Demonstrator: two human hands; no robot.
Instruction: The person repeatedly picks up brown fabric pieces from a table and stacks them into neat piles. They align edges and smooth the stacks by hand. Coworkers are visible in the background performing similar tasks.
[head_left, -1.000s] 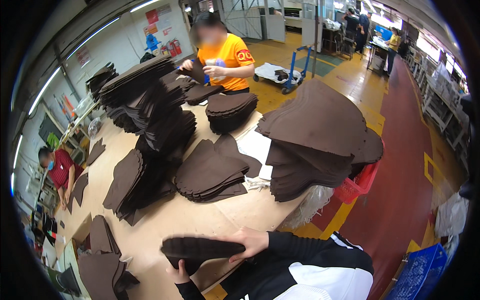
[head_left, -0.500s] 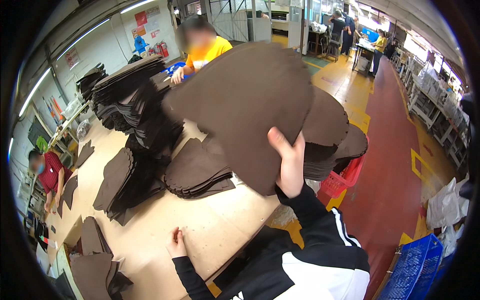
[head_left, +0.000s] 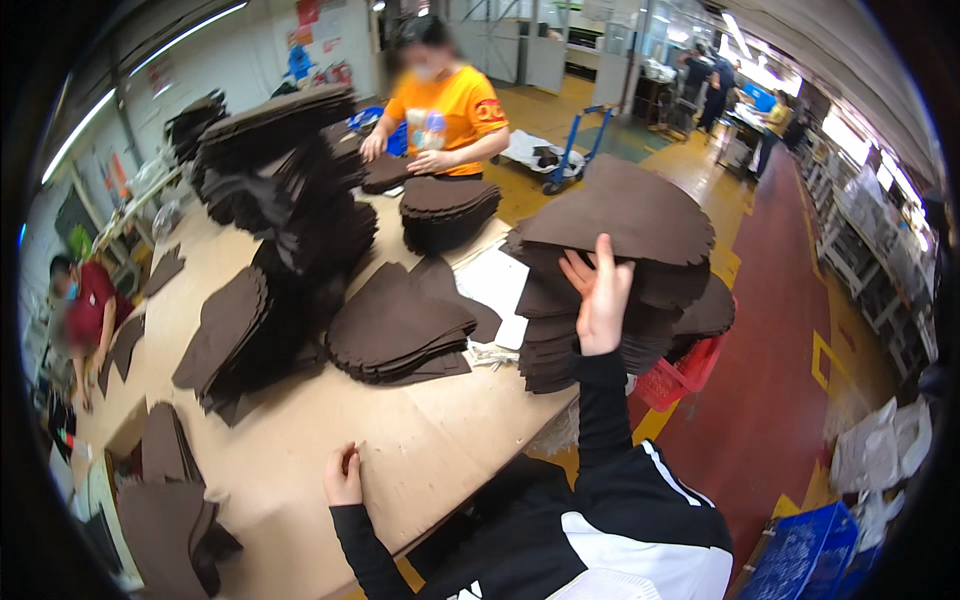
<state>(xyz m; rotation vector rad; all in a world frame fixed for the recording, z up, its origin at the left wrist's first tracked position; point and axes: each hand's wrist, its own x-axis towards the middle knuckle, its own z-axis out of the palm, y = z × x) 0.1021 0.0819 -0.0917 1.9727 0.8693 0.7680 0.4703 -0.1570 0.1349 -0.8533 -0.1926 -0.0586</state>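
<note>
My right hand point(head_left: 603, 300) is at the near edge of a tall stack of dark brown cut pieces point(head_left: 625, 215) on the right side of the table. Its fingers are spread, and one fingertip overlaps the edge of the rounded top piece. My left hand point(head_left: 343, 478) is low over the front of the table, fingers loosely bent and a little apart, with nothing seen in them. Beyond it lies a fanned pile of brown scalloped pieces point(head_left: 395, 325). White sheets point(head_left: 492, 285) lie between that pile and the tall stack.
High dark stacks point(head_left: 290, 200) rise at the table's back left. Another pile point(head_left: 165, 520) is at the lower left. Across the table a person in orange point(head_left: 450, 110) handles brown pieces; another in red point(head_left: 95, 310) works at left. A red basket point(head_left: 690, 370) stands beside the right stack.
My right hand has moved the large brown piece right and down onto the tall stack, and its fingers have spread. My left hand has stayed near the same spot.
</note>
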